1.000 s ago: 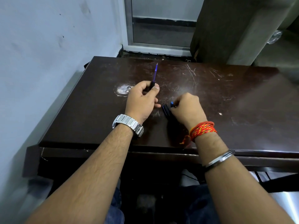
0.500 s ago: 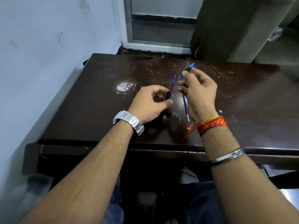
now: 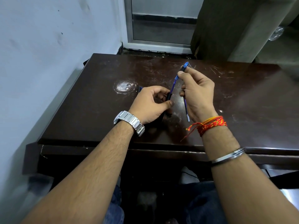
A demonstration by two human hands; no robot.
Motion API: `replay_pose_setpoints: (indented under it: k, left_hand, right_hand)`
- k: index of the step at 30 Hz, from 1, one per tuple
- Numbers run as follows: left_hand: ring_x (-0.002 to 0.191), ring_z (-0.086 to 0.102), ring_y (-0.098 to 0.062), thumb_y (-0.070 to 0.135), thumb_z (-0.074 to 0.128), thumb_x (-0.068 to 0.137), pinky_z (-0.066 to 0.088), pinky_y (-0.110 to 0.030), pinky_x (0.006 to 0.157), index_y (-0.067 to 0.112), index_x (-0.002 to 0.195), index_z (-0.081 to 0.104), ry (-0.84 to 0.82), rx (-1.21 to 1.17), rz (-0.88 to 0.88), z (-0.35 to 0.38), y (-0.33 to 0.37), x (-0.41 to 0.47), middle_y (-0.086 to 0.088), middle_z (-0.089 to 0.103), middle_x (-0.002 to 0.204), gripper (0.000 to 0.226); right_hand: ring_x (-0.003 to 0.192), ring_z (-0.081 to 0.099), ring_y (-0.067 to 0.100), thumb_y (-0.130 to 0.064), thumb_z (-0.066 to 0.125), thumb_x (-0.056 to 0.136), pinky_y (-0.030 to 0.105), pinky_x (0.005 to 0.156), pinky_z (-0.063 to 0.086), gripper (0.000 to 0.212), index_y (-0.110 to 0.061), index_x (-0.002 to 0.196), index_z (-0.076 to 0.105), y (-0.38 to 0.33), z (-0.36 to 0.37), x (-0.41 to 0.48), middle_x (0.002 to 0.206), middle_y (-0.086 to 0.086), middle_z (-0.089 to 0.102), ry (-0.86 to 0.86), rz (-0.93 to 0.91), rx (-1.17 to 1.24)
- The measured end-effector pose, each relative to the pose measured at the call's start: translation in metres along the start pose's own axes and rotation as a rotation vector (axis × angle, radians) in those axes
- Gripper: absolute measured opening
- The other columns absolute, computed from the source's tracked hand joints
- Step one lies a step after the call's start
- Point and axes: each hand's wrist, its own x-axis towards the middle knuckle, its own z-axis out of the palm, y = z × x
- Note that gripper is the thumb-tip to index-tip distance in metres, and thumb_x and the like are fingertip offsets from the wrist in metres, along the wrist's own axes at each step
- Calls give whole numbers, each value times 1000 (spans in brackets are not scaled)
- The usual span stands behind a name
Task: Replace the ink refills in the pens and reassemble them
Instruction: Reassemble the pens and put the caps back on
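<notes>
Your left hand (image 3: 149, 104) is curled over the dark brown bench (image 3: 97, 101), with the thumb and fingers pinched on a black pen barrel (image 3: 168, 97). A thin blue refill (image 3: 172, 86) pokes up out of the top of that barrel and leans toward your other hand. A small bit of something blue and black shows just behind your left knuckles, but it is too hidden to tell what it is.

Your right hand (image 3: 198, 96) is held up a bit higher, to the right of the left one. Its thumb and first finger are pinched on a blue and black pen piece (image 3: 185, 66), which sticks up past your fingertips. A second blue refill (image 3: 186, 107) runs down along the palm side of this hand, and its pale end (image 3: 188, 118) hangs near your wrist, above the bench top. You cannot tell which fingers grip that refill, since the hand hides it.

You wear a silver watch (image 3: 129, 121) on the left wrist. On the right wrist you have red and orange threads (image 3: 208, 125), and a silver bangle (image 3: 228, 156) sits further down that arm.

The bench top is scratched, and it has a round white worn spot (image 3: 123, 86) just past your left hand. A pale wall (image 3: 48, 54) stands to the left of the bench.
</notes>
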Motion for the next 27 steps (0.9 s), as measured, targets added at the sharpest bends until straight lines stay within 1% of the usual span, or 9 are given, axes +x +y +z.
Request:
replay_pose_setpoints:
  k: [2,4,7,10,15,18,22,24,27]
  left_hand:
    - [74,73,-32,14,79,77,58,-56,70,23,95,69,4,23,18,0,1,0,-14,71,90,23]
    - [71,73,-29,12,79,77,59,-53,68,24,91,69,18,35,36,0,2,-1,-9,71,86,21]
    - [77,72,-24,16,80,75,59,-47,75,29,88,71,90,68,68,-1,3,0,1,72,85,21]
    - [81,71,-18,20,82,73,59,-42,78,22,93,74,149,95,69,-1,2,1,2,73,86,22]
    - [78,72,-22,20,83,74,59,-45,76,16,97,75,162,87,35,-2,2,1,-2,74,88,25]
    - [67,68,-11,21,82,74,60,-36,70,22,91,74,182,132,62,-2,3,0,6,71,81,19]
    - [68,64,-2,18,83,73,56,-22,66,21,91,75,224,150,75,-2,3,0,13,68,78,20]
    - [66,62,1,18,83,73,54,-19,65,19,91,75,224,169,76,-2,3,0,14,68,78,20]
    - [63,60,-2,20,83,74,53,-22,62,17,87,75,226,198,80,-2,4,0,9,68,76,16]
  right_hand:
    - [56,51,2,-10,71,86,24,61,45,16,-12,100,76,1,1,0,80,-1,69,-20,3,-48]
    - [53,49,0,-9,70,85,22,58,43,12,-16,93,77,1,1,-1,77,0,67,-49,0,-91]
    - [44,46,-2,-4,67,86,17,45,41,14,-16,86,74,0,4,-8,73,6,59,-141,7,-137]
    - [37,45,-2,-2,65,87,14,38,38,15,-15,83,72,-2,6,-13,68,3,59,-188,26,-154]
    - [37,44,-1,-3,65,88,16,37,38,13,-11,81,71,-4,7,-15,58,-3,58,-200,58,-146]
    - [37,42,0,-4,67,87,18,38,37,9,-8,80,70,-2,6,-15,54,-6,55,-208,53,-167]
    - [35,42,2,-2,69,83,18,39,36,5,-1,79,66,-1,6,-14,45,-8,50,-221,39,-188]
    - [36,44,1,-2,72,82,17,38,37,5,0,82,67,-1,5,-14,50,-4,54,-208,39,-190]
    - [41,46,3,-12,82,77,18,40,40,23,-4,86,63,1,4,-15,60,-1,55,-181,36,-188]
